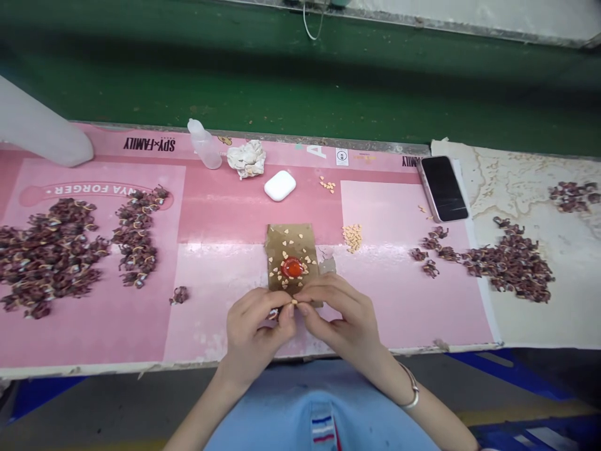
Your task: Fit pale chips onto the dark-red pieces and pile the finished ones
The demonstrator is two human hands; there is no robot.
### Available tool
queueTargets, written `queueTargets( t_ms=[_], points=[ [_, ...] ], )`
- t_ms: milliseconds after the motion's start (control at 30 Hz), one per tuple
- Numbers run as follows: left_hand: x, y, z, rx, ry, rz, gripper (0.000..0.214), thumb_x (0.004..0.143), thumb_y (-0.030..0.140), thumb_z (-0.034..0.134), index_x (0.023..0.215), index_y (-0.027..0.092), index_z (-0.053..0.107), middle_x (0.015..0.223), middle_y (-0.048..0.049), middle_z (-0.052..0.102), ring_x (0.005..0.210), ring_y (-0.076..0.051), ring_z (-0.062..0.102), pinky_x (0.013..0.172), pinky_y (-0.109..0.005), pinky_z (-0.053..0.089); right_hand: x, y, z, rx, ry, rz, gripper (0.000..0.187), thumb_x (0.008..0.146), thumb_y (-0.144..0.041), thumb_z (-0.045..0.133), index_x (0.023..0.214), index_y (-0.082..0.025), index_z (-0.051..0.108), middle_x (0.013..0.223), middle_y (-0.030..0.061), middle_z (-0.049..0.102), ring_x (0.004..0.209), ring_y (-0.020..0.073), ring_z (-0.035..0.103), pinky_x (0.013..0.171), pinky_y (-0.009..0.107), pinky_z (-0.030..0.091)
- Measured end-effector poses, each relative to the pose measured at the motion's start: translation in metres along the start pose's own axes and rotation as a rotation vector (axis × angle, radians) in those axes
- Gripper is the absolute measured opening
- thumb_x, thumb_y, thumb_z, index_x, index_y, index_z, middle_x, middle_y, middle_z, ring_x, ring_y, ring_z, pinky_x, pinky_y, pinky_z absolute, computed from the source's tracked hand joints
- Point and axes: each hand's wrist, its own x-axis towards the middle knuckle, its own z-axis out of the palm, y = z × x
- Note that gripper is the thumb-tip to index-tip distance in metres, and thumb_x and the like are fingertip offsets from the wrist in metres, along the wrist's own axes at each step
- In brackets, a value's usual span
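My left hand (256, 329) and my right hand (339, 316) meet fingertip to fingertip at the near edge of a brown card (291, 241). Both are closed in a pinch around a tiny piece I cannot make out; a small tan bit shows between the fingertips. The card carries a red blob (292, 267) and several tan heart-shaped pieces scattered on it. A small heap of the same tan pieces (352, 237) lies just right of the card.
A pink printed mat (206, 207) covers the table. Heaps of dark brown trinkets lie at left (51, 254) and right (511, 263). A white earbud case (280, 185), crumpled tissue (246, 158), plastic bottle (205, 144) and phone (442, 188) sit behind.
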Motion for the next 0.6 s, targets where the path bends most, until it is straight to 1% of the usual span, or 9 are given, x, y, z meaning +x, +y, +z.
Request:
queueTargets(
  t_ms=[133,233,333,433,500,600],
  points=[
    [0.000,-0.004,-0.002,0.085,-0.014,0.063,0.023,0.098,0.022,0.054,0.080,0.020,0.068,0.065,0.0011,0.071,0.055,-0.010,0.064,0.057,-0.019,0.054,0.003,0.000,0.001,-0.024,-0.002,-0.018,0.018,0.090,-0.011,0.066,0.096,-0.027,0.071,0.077,0.0006,0.075,0.068,0.0169,0.071,0.063,0.030,0.062],
    [0.000,-0.010,-0.004,0.109,-0.036,0.092,0.022,0.100,0.023,0.054,0.085,0.020,0.071,0.070,-0.0006,0.074,0.060,-0.011,0.068,0.062,-0.020,0.057,0.005,0.005,-0.001,-0.071,0.006,-0.039,0.021,0.089,-0.010,0.066,0.097,-0.028,0.073,0.078,0.0006,0.076,0.068,0.0172,0.072,0.063,0.030,0.062],
    [-0.004,-0.018,-0.009,0.090,-0.041,0.020,0.019,0.101,0.026,0.055,0.098,0.021,0.073,0.083,-0.0033,0.079,0.070,-0.014,0.072,0.068,-0.023,0.060,0.005,0.019,-0.005,-0.208,0.035,-0.052,0.021,0.091,-0.010,0.065,0.098,-0.027,0.072,0.079,0.0017,0.077,0.068,0.0174,0.072,0.061,0.030,0.062],
    [-0.010,-0.028,-0.015,0.059,-0.027,-0.075,0.018,0.101,0.026,0.056,0.108,0.022,0.072,0.091,-0.0032,0.079,0.077,-0.015,0.074,0.072,-0.024,0.060,0.003,0.033,-0.005,-0.335,0.041,-0.077,0.018,0.093,-0.010,0.063,0.094,-0.026,0.071,0.075,0.0017,0.075,0.066,0.0164,0.069,0.059,0.029,0.060],
    [-0.013,-0.033,-0.020,0.047,-0.032,-0.118,0.019,0.100,0.026,0.056,0.112,0.023,0.071,0.093,-0.0026,0.079,0.080,-0.015,0.073,0.073,-0.024,0.060,0.002,0.040,-0.004,-0.369,0.030,-0.099,0.017,0.093,-0.009,0.062,0.093,-0.025,0.070,0.074,0.0016,0.074,0.066,0.0164,0.069,0.060,0.029,0.059],
    [-0.017,-0.039,-0.026,0.051,-0.039,-0.156,0.021,0.101,0.026,0.055,0.116,0.024,0.070,0.097,-0.0029,0.077,0.083,-0.015,0.073,0.070,-0.023,0.059,0.000,0.043,0.000,-0.380,0.025,-0.109,0.018,0.093,-0.008,0.062,0.093,-0.025,0.069,0.074,0.0016,0.075,0.068,0.0167,0.069,0.062,0.029,0.059]
  ],
)
